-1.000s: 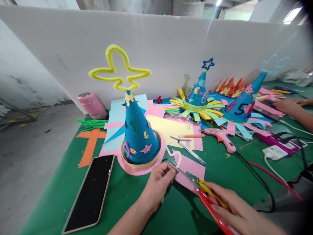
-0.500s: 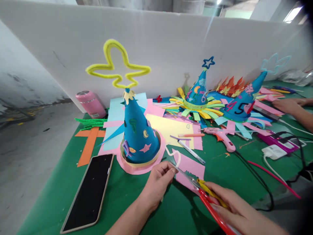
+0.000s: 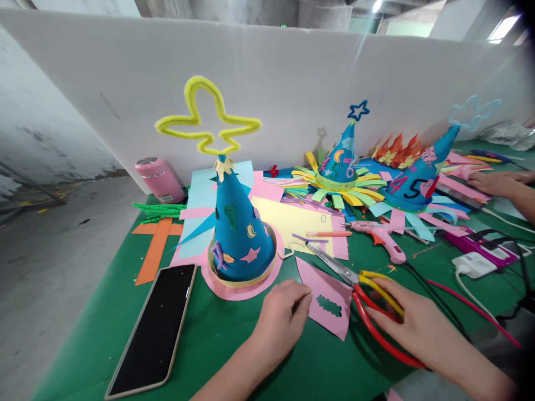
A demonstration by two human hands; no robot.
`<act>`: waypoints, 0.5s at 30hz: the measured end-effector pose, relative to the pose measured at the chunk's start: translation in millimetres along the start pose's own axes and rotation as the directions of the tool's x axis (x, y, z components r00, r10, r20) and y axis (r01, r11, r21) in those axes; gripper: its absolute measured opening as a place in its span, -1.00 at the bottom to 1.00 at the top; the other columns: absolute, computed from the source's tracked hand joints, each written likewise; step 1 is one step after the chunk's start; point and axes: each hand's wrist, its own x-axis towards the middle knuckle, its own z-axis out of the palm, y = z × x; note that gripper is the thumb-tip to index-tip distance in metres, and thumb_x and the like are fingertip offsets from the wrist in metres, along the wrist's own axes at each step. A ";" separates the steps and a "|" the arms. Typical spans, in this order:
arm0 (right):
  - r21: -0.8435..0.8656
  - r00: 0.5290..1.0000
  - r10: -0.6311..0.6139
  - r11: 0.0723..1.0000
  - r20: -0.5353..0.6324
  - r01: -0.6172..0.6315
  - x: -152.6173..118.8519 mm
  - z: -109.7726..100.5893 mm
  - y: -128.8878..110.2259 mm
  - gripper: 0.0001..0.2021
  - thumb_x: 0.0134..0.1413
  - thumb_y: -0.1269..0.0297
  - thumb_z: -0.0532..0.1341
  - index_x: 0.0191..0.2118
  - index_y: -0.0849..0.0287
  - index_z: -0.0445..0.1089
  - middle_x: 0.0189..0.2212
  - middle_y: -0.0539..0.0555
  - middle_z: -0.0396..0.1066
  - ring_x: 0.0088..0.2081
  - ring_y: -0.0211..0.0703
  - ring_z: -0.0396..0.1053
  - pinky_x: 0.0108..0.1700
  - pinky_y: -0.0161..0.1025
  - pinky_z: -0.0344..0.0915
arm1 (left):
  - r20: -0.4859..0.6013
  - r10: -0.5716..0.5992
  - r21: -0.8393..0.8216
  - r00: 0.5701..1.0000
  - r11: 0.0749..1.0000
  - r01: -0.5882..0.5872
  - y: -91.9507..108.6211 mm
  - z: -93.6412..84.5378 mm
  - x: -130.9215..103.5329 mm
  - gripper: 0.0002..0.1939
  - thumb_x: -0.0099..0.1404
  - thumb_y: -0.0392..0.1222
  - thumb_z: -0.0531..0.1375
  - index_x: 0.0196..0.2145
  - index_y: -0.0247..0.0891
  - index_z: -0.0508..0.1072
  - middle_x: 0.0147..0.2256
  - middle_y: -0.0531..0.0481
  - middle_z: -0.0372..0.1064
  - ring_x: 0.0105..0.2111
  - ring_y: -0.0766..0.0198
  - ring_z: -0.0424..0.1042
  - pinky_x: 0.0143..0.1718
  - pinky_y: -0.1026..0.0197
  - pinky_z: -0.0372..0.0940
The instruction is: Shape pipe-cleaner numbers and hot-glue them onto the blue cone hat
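Note:
My right hand [image 3: 407, 317] grips a pair of scissors [image 3: 355, 278] with one red and one yellow handle; the blades point up and left. Near the middle, my left hand [image 3: 284, 312] is closed, fingertips pressed together beside a pink paper sheet [image 3: 305, 275] with a jagged cut-out hole. What it holds, if anything, is hidden. Just beyond lies a curled cream pipe cleaner [image 3: 288, 255]. To its left stands a blue cone hat [image 3: 238, 234] with a pink brim, stuck-on shapes and a yellow pipe-cleaner figure [image 3: 204, 133] on top.
A phone [image 3: 154, 328] lies front left, a pink bottle [image 3: 161, 181] behind it. Two more cone hats [image 3: 337, 161] stand further back. A pink glue gun [image 3: 382, 236] and a purple power strip [image 3: 480, 245] with cables lie right. Another person's hand [image 3: 497, 182] shows far right.
The scissors have moved right and up, away from my left hand. The cream pipe cleaner no longer reaches my left fingers; a shorter curl lies by the hat.

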 end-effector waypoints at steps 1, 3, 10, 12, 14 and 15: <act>-0.067 0.999 -0.006 0.998 -0.050 0.002 4.4 0.1 7.1 -0.53 -0.02 0.06 0.09 -0.01 0.21 0.23 -0.06 0.19 0.35 -0.06 0.02 0.33 -0.05 -0.13 0.28 | 0.032 0.040 0.095 0.999 0.995 -0.043 0.8 1.9 1.5 -0.76 0.22 -0.30 -0.05 -0.50 -0.26 0.36 -0.54 0.00 0.24 -0.49 0.29 0.22 -0.46 0.27 0.05; -0.173 0.991 -0.044 0.985 -0.124 0.022 11.2 0.5 19.9 -0.51 -0.02 0.06 0.09 -0.01 0.27 0.22 -0.06 0.24 0.34 -0.07 0.07 0.33 -0.08 -0.09 0.30 | 0.086 0.097 0.280 0.992 0.953 -0.118 2.3 6.9 5.5 -0.77 0.22 -0.34 -0.06 -0.43 -0.26 0.38 -0.52 -0.02 0.27 -0.48 0.27 0.23 -0.45 0.25 0.05; -0.450 0.986 -0.142 0.889 -0.083 0.090 23.6 -5.4 37.6 -0.58 0.05 0.03 0.00 -0.09 0.21 0.30 -0.19 0.20 0.42 -0.28 0.06 0.43 -0.37 -0.14 0.33 | 0.147 0.323 0.660 0.935 0.672 -0.336 6.2 20.9 23.8 -0.88 0.11 -0.42 0.04 -0.46 -0.29 0.33 -0.44 -0.05 0.24 -0.38 0.21 0.20 -0.38 0.15 0.05; -0.499 0.989 -0.134 0.863 -0.069 0.082 28.4 -10.0 35.4 -0.62 0.05 0.00 -0.01 -0.22 0.17 0.35 -0.32 0.16 0.46 -0.36 0.04 0.44 -0.46 -0.17 0.29 | 0.164 0.383 0.697 0.909 0.607 -0.381 7.7 22.3 29.5 -0.92 0.09 -0.41 0.08 -0.45 -0.30 0.32 -0.42 -0.05 0.22 -0.35 0.19 0.19 -0.35 0.13 0.04; -0.513 0.988 -0.126 0.856 -0.093 0.061 34.2 -15.6 29.2 -0.66 0.02 -0.01 0.02 -0.36 0.14 0.36 -0.45 0.12 0.46 -0.44 0.02 0.43 -0.53 -0.20 0.22 | 0.192 0.435 0.714 0.880 0.553 -0.429 8.0 24.1 36.0 -0.94 0.12 -0.38 0.07 -0.43 -0.31 0.31 -0.42 -0.05 0.21 -0.33 0.18 0.18 -0.32 0.11 0.04; -0.506 0.983 -0.133 0.861 -0.126 0.052 37.6 -18.6 24.2 -0.70 0.00 0.01 0.05 -0.41 0.12 0.36 -0.49 0.10 0.46 -0.47 0.01 0.42 -0.55 -0.22 0.19 | 0.208 0.461 0.716 0.863 0.529 -0.456 7.3 25.4 39.4 -0.94 0.15 -0.38 0.06 -0.41 -0.31 0.31 -0.41 -0.04 0.21 -0.33 0.18 0.18 -0.30 0.09 0.03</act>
